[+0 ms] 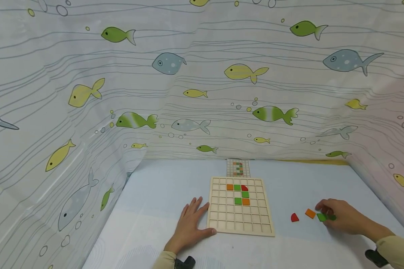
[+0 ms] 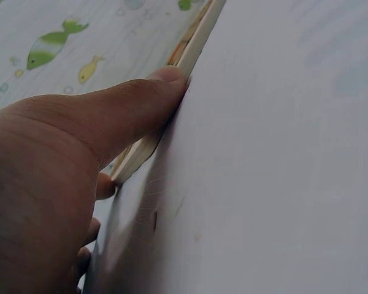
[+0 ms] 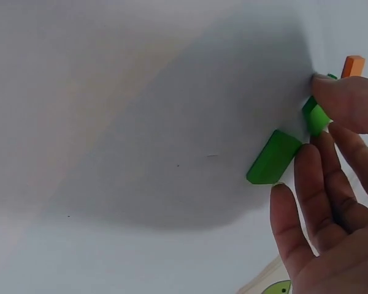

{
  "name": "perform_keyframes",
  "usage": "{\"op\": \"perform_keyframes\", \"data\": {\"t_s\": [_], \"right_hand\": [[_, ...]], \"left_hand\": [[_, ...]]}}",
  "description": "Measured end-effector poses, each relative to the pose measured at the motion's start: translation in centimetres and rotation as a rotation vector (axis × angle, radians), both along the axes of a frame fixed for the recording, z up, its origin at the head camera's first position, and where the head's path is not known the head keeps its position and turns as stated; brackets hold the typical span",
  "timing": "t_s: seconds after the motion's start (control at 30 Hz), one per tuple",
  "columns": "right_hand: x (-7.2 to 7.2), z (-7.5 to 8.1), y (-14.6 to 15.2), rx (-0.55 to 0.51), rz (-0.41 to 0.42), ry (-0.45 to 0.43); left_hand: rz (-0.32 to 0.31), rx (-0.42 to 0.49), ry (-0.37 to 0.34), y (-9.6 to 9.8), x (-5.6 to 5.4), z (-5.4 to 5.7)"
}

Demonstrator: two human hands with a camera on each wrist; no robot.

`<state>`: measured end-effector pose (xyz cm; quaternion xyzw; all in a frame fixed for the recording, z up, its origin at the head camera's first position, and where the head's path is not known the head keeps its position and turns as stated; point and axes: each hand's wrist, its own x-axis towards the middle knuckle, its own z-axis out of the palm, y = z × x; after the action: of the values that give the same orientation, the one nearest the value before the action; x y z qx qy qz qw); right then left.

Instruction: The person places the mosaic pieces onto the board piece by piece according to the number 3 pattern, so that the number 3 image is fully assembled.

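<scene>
My left hand (image 1: 190, 226) is spread at the left side of a wooden grid board (image 1: 219, 216), fingers straight, its thumb against the front-left corner. In the left wrist view that thumb (image 2: 132, 104) presses along the board's edge. Several orange, green and red tiles sit in the board's cells. Over on the right, my right hand (image 1: 343, 217) has thumb and fingertips around a green tile (image 3: 318, 117) low at the tabletop. A second green tile (image 3: 274, 157) lies by its outer fingertips. Just left are an orange tile (image 1: 310, 213) and a red rounded tile (image 1: 294, 217).
Behind the board stands a small pattern card (image 1: 229, 169) printed with coloured squares. A fish-print curtain (image 1: 215, 106) encloses the back and sides of the light table (image 1: 161, 186). A dark wrist device (image 1: 376, 257) sits by the right sleeve.
</scene>
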<state>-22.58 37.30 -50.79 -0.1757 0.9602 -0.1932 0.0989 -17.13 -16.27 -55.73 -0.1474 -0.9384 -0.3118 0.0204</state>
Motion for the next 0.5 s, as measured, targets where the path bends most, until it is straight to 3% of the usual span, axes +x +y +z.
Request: {"op": "perform_keyframes", "data": {"t_s": [0.5], "right_hand": [[-0.4,0.0,1.2,0.062,-0.041,-0.011]], "left_hand": [[0.002,-0.01,-0.002,0.0,0.0,-0.3]]}}
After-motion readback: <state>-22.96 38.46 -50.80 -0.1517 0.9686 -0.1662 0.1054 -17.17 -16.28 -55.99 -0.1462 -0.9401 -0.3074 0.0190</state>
